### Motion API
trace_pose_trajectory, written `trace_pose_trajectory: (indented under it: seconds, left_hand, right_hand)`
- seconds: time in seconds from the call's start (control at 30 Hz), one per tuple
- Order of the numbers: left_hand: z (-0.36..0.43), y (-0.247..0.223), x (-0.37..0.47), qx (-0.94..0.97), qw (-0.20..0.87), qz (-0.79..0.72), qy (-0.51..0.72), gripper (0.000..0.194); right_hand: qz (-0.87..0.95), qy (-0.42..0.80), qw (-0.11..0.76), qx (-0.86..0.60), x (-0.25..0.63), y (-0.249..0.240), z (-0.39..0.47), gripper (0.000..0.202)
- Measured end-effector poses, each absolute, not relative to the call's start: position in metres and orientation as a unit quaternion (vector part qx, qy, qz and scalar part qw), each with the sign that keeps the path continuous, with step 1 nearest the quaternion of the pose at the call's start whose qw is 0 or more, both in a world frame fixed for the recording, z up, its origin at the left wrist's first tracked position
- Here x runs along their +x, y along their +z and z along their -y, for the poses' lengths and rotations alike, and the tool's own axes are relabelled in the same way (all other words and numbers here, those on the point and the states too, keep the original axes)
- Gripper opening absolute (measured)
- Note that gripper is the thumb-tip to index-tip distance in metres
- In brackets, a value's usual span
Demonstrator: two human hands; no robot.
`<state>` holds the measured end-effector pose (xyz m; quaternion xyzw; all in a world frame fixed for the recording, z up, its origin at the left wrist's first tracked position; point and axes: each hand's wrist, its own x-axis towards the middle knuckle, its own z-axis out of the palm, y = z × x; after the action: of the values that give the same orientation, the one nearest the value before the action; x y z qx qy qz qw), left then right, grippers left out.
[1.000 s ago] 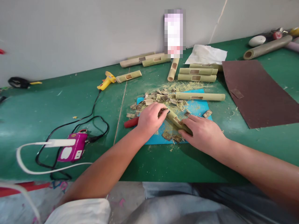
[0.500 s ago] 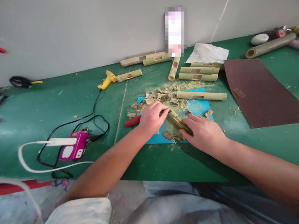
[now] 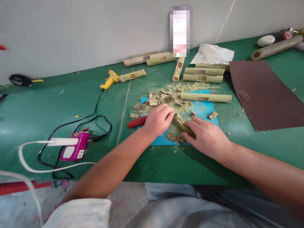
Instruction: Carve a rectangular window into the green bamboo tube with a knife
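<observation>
My right hand (image 3: pixel 205 134) grips the near end of a short bamboo tube (image 3: pixel 180 119) that has a rectangular opening cut in its side. At the tube's far end, my left hand (image 3: pixel 160 118) is closed in a pinch, with a small dark flat piece (image 3: pixel 175 114) showing at its fingertips against the bamboo. What that piece is made of I cannot make out. Beneath both hands lies a blue sheet (image 3: pixel 161 141), strewn with bamboo chips (image 3: pixel 153 102) and shavings. A red handle (image 3: pixel 137 122) sticks out to the left from behind my left hand.
Another notched bamboo tube (image 3: pixel 206 97) rests across the sheet, and several more (image 3: pixel 203 78) lie behind. Left are a yellow glue gun (image 3: pixel 109 79), its black cord and a magenta power strip (image 3: pixel 75 146). A brown sheet (image 3: pixel 268 95) lies right; a blurred phone (image 3: pixel 180 31) leans on the wall.
My left hand has shifted slightly right along with the dark piece. My right hand keeps its hold on the bamboo tube. The whole view has moved a little.
</observation>
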<state>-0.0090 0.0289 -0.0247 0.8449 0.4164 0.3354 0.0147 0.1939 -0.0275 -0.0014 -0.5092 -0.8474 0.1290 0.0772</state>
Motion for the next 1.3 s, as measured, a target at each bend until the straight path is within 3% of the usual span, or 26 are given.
trace_pose_trajectory:
  seconds: [0.37,0.53,0.7,0.93,1.1,1.3]
  left_hand:
    - [-0.031,-0.012,-0.015,0.828,0.015,-0.437,0.351,0.008]
    - [-0.026,-0.015,-0.015,0.786,0.048,-0.475,0.394,0.02]
    - [-0.024,-0.018,-0.014,0.795,0.052,-0.474,0.374,0.012]
    - [-0.023,-0.019,-0.014,0.782,0.108,-0.46,0.406,0.032]
    - [-0.025,-0.019,-0.014,0.803,0.087,-0.443,0.389,0.011]
    - [-0.026,-0.015,-0.018,0.848,0.042,-0.383,0.364,0.012]
  right_hand:
    - [0.853,0.108,0.1,-0.501,0.196,-0.004,0.029,0.024]
    - [0.851,0.115,0.085,-0.506,0.197,-0.002,0.028,0.025]
    - [0.85,0.116,0.086,-0.507,0.197,0.0,0.027,0.023]
    - [0.849,0.113,0.094,-0.507,0.198,-0.003,0.028,0.023]
    - [0.849,0.113,0.086,-0.509,0.199,-0.002,0.028,0.024]
    - [0.847,0.117,0.081,-0.511,0.198,0.001,0.026,0.023]
